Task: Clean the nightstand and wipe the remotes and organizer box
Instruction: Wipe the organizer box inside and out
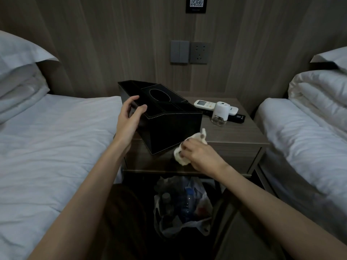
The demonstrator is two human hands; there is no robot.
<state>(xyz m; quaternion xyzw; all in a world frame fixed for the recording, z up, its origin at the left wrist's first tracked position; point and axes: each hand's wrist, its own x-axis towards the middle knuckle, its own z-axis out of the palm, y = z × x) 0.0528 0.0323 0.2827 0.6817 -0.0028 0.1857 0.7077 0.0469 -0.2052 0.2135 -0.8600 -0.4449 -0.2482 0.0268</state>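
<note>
A black leather organizer box (169, 126) with an oval tissue opening stands askew on the wooden nightstand (234, 136), its near corner over the front edge. My left hand (129, 117) is at the box's left end, fingers spread, thumb and fingertips touching its rim. My right hand (199, 154) is closed on a crumpled white wipe (187, 149) at the nightstand's front edge, just right of the box's near corner. A white remote (204, 104) lies at the back right, and a black remote (237, 118) lies beside it, partly hidden.
A small white-capped glass bottle (221, 113) stands in front of the remotes. Beds with white linen flank the nightstand, left bed (56, 139) and right bed (309, 136). A bin bag with plastic bottles (184, 203) sits on the floor below. Wall switch and socket (189, 51) are behind.
</note>
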